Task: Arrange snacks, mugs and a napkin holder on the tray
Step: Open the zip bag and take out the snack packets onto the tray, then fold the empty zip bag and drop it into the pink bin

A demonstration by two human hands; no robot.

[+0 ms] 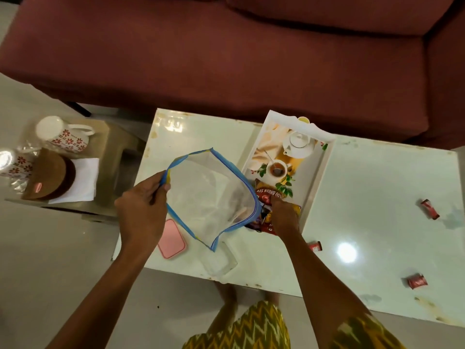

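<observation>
The left hand [141, 210] pinches the blue-edged rim of a clear zip bag [211, 195] between thumb and fingers, holding it up with its mouth open just left of the tray [319, 177]. The bag looks nearly empty, though its film blurs what lies behind it. The right hand [283, 212] is down on the snack packets [270, 197] piled at the tray's near end, fingers curled onto them; whether it grips one or only presses on the pile I cannot tell, since the bag's lower corner overlaps that spot.

The tray is the landmark. Its long axis runs away from the person, tilted a little toward the sofa [226, 59] beyond, and the packets sit only at its near end. The far part, printed with a teapot and cup, is bare. So the free room lies straight ahead of the right hand, along the tray's length, and the right hand is plainly the nearer one to it.

Right of the tray, well apart on the counter [377, 197], lie three small red wrapped sweets [430, 209], all on the right hand's side. Left of the tray, near the counter's front edge, are a pink lid [171, 239] and a clear container [221, 263]. Much farther left, off the counter on a low stool [115, 152], stand two flowered mugs [63, 133] and the brown napkin holder [54, 178] with white napkins [84, 180]. These lie on the left hand's side, and that hand would need to be rid of the bag first.
</observation>
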